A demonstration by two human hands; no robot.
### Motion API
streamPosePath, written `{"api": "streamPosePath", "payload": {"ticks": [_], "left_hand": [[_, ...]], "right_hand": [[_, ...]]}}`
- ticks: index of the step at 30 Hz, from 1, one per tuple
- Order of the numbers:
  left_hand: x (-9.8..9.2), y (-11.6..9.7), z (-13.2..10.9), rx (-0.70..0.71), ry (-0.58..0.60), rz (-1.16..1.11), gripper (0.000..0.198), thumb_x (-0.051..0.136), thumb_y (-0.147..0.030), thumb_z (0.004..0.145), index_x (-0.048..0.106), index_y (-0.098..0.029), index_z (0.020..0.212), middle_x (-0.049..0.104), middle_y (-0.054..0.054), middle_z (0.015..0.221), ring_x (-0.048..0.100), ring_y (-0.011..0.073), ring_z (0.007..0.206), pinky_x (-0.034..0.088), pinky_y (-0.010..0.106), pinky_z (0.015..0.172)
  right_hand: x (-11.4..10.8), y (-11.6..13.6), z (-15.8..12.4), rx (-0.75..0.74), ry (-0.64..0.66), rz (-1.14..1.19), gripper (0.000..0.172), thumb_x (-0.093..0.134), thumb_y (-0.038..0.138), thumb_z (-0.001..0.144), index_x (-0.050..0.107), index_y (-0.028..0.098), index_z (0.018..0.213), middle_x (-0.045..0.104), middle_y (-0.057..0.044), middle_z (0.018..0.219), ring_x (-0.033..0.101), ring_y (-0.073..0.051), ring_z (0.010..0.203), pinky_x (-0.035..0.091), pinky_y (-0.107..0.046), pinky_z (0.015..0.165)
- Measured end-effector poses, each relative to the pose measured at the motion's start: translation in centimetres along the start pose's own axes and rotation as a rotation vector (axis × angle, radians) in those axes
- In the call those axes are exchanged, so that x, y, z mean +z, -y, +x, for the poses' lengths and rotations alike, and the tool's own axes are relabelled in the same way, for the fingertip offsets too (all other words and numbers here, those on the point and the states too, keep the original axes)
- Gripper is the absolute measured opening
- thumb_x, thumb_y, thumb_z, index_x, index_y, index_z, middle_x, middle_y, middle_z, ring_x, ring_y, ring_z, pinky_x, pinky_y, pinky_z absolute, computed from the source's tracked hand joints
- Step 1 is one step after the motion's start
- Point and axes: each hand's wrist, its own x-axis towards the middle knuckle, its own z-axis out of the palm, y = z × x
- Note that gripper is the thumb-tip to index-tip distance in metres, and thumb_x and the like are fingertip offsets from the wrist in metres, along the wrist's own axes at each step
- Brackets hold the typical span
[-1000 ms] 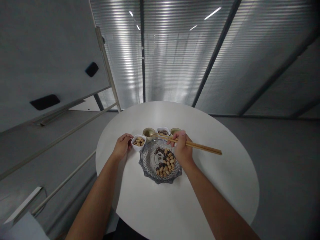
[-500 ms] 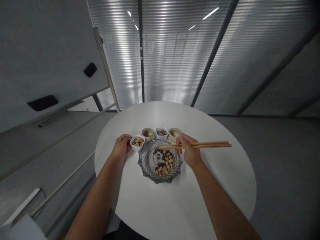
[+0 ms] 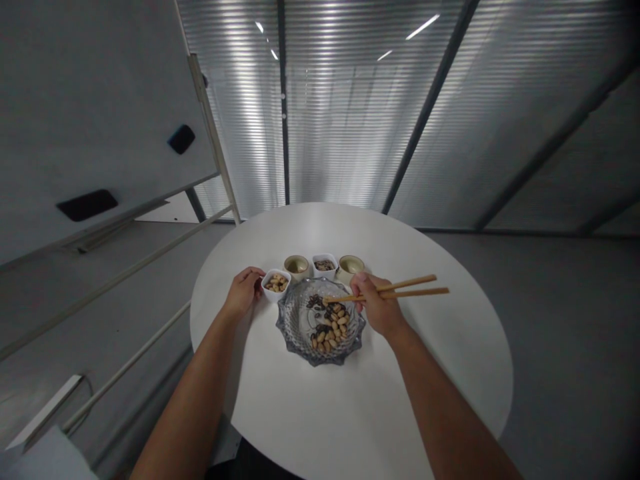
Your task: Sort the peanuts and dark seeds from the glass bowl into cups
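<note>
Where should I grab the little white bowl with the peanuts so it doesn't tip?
Pinch the white square bowl by its rim with your fingers, coming from the left, where the left hand is. The rim is open on that side, while the glass dish crowds its right.

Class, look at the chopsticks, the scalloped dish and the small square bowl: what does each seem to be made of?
The chopsticks look like bare bamboo or wood: pale tan, matte, unpainted. The scalloped dish seems to be pressed glass: clear, with glinting cut facets. The small square bowl looks like glazed white ceramic, smooth with a soft sheen, though the look leaves plastic possible.
</note>
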Motion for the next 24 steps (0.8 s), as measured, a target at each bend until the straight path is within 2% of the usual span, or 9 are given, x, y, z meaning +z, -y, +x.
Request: {"api": "streamPosePath", "payload": {"ticks": [8,14,18,24], "left_hand": [[0.0,-0.2,-0.2,0.015,0.001,0.020,0.015,0.064,-0.032,0.071,0.067,-0.017,0.075,0.053,-0.002,0.050,0.043,0.0107,0.039,0.030,0.023,0.039],[-0.3,0.0,-0.1,0.009,0.011,0.015,0.015,0.063,-0.032,0.073,0.067,-0.018,0.076,0.054,-0.002,0.051,0.044,0.0108,0.041,0.031,0.023,0.039],[-0.3,0.0,0.0,0.007,0.014,0.021,0.015,0.063,-0.032,0.073,0.067,-0.018,0.076,0.054,-0.002,0.051,0.043,0.0109,0.041,0.031,0.023,0.039],[-0.3,0.0,0.0,0.010,0.013,-0.012,0.016,0.066,-0.033,0.074,0.067,-0.017,0.076,0.055,-0.002,0.052,0.044,0.0104,0.042,0.030,0.022,0.040]], "right_hand": [[0.2,0.1,-0.1,-0.042,0.094,-0.143,0.054,0.041,0.059,0.101,0.048,0.022,0.062,0.049,0.002,0.049,0.048,-0.015,0.047,0.036,-0.028,0.049],[0.9,-0.2,-0.1,0.046,0.034,-0.041,0.049,0.044,0.055,0.100,0.051,0.023,0.065,0.050,0.002,0.047,0.050,-0.015,0.044,0.038,-0.027,0.045],[1.6,-0.3,0.3,0.083,-0.019,0.089,0.050,0.048,0.060,0.096,0.049,0.024,0.062,0.044,0.005,0.043,0.049,-0.014,0.040,0.037,-0.027,0.041],[2.3,0.2,0.9,0.124,-0.121,0.239,0.049,0.052,0.062,0.092,0.049,0.025,0.060,0.038,0.006,0.037,0.051,-0.016,0.036,0.044,-0.029,0.043]]}}
